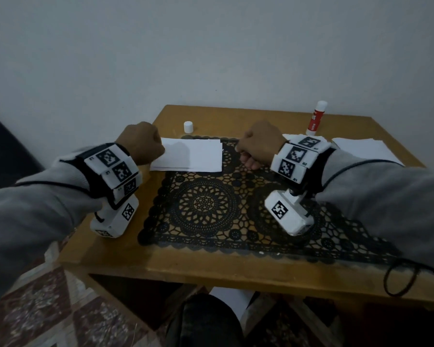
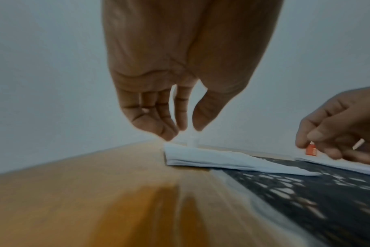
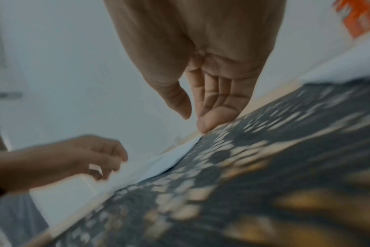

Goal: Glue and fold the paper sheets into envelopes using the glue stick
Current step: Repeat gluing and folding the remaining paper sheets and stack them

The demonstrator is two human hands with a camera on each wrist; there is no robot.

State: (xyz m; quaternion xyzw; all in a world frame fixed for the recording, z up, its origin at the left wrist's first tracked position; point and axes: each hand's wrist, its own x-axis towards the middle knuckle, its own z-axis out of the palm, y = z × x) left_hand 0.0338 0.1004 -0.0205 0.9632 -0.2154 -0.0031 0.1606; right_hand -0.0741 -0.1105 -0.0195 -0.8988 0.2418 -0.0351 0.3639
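A folded white paper (image 1: 191, 156) lies across the far left corner of the black lace mat (image 1: 206, 204). My left hand (image 1: 145, 146) hovers at the paper's left end (image 2: 201, 158); its fingers (image 2: 158, 117) hang loosely curled and hold nothing. My right hand (image 1: 251, 156) is just right of the paper, and one straight fingertip (image 3: 207, 125) touches the mat. The red and white glue stick (image 1: 315, 118) stands upright and uncapped at the table's far right. Its white cap (image 1: 188, 126) stands apart behind the paper.
A stack of white sheets (image 1: 366, 151) lies at the right edge of the wooden table (image 1: 176, 261), partly under my right sleeve. A wall rises close behind the table. A black cable loop (image 1: 398, 279) hangs over the front right edge.
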